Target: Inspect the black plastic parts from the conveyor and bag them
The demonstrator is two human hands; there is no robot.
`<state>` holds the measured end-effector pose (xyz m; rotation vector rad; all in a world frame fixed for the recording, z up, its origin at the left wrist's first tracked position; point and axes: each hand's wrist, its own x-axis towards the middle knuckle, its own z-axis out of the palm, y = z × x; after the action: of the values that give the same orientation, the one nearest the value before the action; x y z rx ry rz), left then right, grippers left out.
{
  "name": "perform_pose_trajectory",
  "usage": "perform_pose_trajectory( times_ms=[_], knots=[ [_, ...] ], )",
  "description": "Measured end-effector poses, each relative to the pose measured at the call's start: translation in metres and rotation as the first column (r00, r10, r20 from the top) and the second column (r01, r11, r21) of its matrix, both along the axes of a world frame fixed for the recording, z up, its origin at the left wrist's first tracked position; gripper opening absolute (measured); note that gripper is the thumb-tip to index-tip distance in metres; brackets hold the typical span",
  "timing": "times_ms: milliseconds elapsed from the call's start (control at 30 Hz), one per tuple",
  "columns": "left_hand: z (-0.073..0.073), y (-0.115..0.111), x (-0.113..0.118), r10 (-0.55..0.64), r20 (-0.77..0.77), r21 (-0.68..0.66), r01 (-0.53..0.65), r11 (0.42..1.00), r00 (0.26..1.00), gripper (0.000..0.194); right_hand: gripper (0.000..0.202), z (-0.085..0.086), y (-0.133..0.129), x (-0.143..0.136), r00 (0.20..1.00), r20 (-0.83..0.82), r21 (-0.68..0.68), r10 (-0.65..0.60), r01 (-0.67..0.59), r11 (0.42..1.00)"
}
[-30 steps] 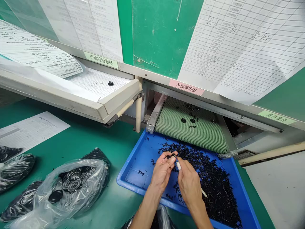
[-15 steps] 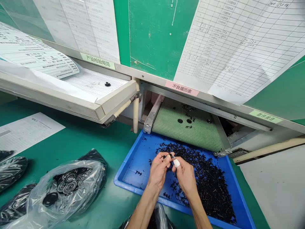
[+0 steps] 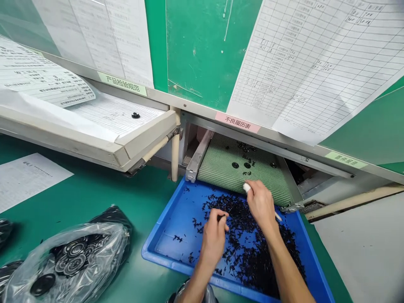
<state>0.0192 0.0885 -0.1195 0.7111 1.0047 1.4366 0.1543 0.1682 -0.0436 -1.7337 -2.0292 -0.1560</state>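
Observation:
My left hand [image 3: 214, 237] is closed over the blue tray [image 3: 167, 227], pinching a small black piece [image 3: 221, 217] between thumb and fingers. My right hand [image 3: 261, 204] reaches over the front part of the green conveyor belt [image 3: 214, 168], its fingers curled; a white wrap covers one fingertip. A pale, thin tool [image 3: 278, 216] sticks out beside the right palm. Round black parts [image 3: 247, 165] and small black bits lie on the belt beyond the fingers. Many small black pieces [image 3: 265, 269] are heaped in the tray under both hands.
An open clear bag [image 3: 104, 261] of round black parts is at the lower left. Above the table, a raised tray [image 3: 151, 134] holds papers and one black part [image 3: 135, 115]. A metal rail [image 3: 268, 155] crosses over the belt. A paper sheet [image 3: 31, 179] lies at left.
My hands have moved apart. The right one went up and right to the belt, while the left stayed over the tray, slightly lower. The view has shifted a little.

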Motion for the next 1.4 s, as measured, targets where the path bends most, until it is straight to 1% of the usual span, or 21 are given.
perform_pose_trajectory(
  times_ms=[67,133,167,233,300,400,467,500,533,600,700,767,800,833,900,933,1033,1133,1233,1300,1400],
  knots=[
    [0.001,-0.006,0.006,-0.046,-0.121,0.077,0.056,0.995,0.992,0.008,0.034,0.018,0.030,-0.007,0.993,0.116,-0.014,-0.039,0.041,0.999],
    [0.001,-0.008,0.010,-0.086,-0.148,0.109,0.103,0.989,0.985,0.014,0.035,0.031,0.062,-0.018,0.978,0.203,-0.078,-0.046,0.063,0.995],
    [-0.001,-0.008,0.010,-0.119,-0.133,0.096,0.132,0.987,0.984,0.016,0.035,0.035,0.078,-0.024,0.974,0.222,-0.108,-0.039,0.064,0.992],
    [-0.004,-0.004,0.009,-0.207,-0.037,0.020,0.208,0.978,0.978,0.017,0.033,0.038,0.111,-0.036,0.973,0.229,-0.157,-0.028,0.066,0.985],
    [-0.006,0.001,0.004,-0.246,0.144,-0.065,0.257,0.964,0.959,0.018,0.032,0.038,0.141,-0.047,0.976,0.216,-0.187,-0.027,0.068,0.980],
    [-0.007,0.009,-0.004,-0.134,0.395,-0.162,0.212,0.964,0.909,0.018,0.028,0.038,0.176,-0.061,0.981,0.192,-0.227,-0.023,0.068,0.971],
    [-0.006,0.012,-0.008,-0.059,0.481,-0.217,0.184,0.959,0.875,0.017,0.024,0.042,0.186,-0.067,0.984,0.179,-0.254,-0.009,0.055,0.966],
    [-0.005,0.013,-0.008,-0.032,0.508,-0.234,0.174,0.956,0.860,0.017,0.022,0.044,0.186,-0.069,0.985,0.174,-0.262,0.001,0.045,0.964],
    [-0.004,0.013,-0.009,-0.006,0.531,-0.244,0.160,0.956,0.847,0.017,0.022,0.047,0.182,-0.070,0.985,0.170,-0.262,0.015,0.031,0.964],
    [-0.002,0.014,-0.009,0.055,0.566,-0.254,0.111,0.961,0.823,0.018,0.025,0.051,0.160,-0.070,0.985,0.165,-0.252,0.057,-0.014,0.968],
    [0.001,0.012,-0.010,0.130,0.596,-0.250,0.029,0.968,0.792,0.023,0.025,0.047,0.101,-0.063,0.970,0.152,-0.253,0.187,-0.145,0.956],
    [0.002,0.011,-0.011,0.126,0.611,-0.226,0.019,0.974,0.782,0.026,0.023,0.035,0.055,-0.054,0.943,0.109,-0.284,0.314,-0.273,0.919],
    [0.002,0.011,-0.011,0.113,0.617,-0.206,0.021,0.978,0.778,0.027,0.024,0.027,0.033,-0.049,0.918,-0.005,-0.273,0.397,-0.383,0.882],
    [0.002,0.010,-0.011,0.095,0.623,-0.184,0.027,0.983,0.777,0.028,0.025,0.019,0.012,-0.044,0.891,-0.109,-0.274,0.440,-0.453,0.848],
    [0.002,0.009,-0.011,0.045,0.626,-0.131,0.048,0.990,0.779,0.028,0.026,0.002,-0.020,-0.037,0.837,-0.280,-0.257,0.471,-0.538,0.803],
    [0.001,0.009,-0.011,0.013,0.622,-0.108,0.069,0.992,0.783,0.028,0.027,-0.005,-0.031,-0.034,0.819,-0.335,-0.248,0.465,-0.553,0.795],
    [0.001,0.008,-0.010,-0.068,0.591,-0.072,0.136,0.988,0.804,0.027,0.030,-0.018,-0.049,-0.030,0.800,-0.402,-0.203,0.445,-0.552,0.809],
    [0.001,0.008,-0.009,-0.106,0.551,-0.050,0.160,0.986,0.828,0.028,0.033,-0.019,-0.055,-0.025,0.818,-0.380,-0.192,0.432,-0.526,0.828],
    [0.002,0.008,-0.009,-0.108,0.529,-0.048,0.157,0.986,0.841,0.028,0.043,-0.021,-0.061,-0.017,0.838,-0.345,-0.203,0.424,-0.507,0.838],
    [0.002,0.008,-0.009,-0.087,0.530,-0.072,0.147,0.986,0.843,0.030,0.050,-0.027,-0.067,-0.011,0.861,-0.328,-0.180,0.389,-0.461,0.869],
    [0.001,0.009,-0.008,-0.065,0.528,-0.098,0.136,0.986,0.847,0.033,0.047,-0.038,-0.078,-0.005,0.899,-0.298,-0.148,0.322,-0.377,0.915]
  ],
)
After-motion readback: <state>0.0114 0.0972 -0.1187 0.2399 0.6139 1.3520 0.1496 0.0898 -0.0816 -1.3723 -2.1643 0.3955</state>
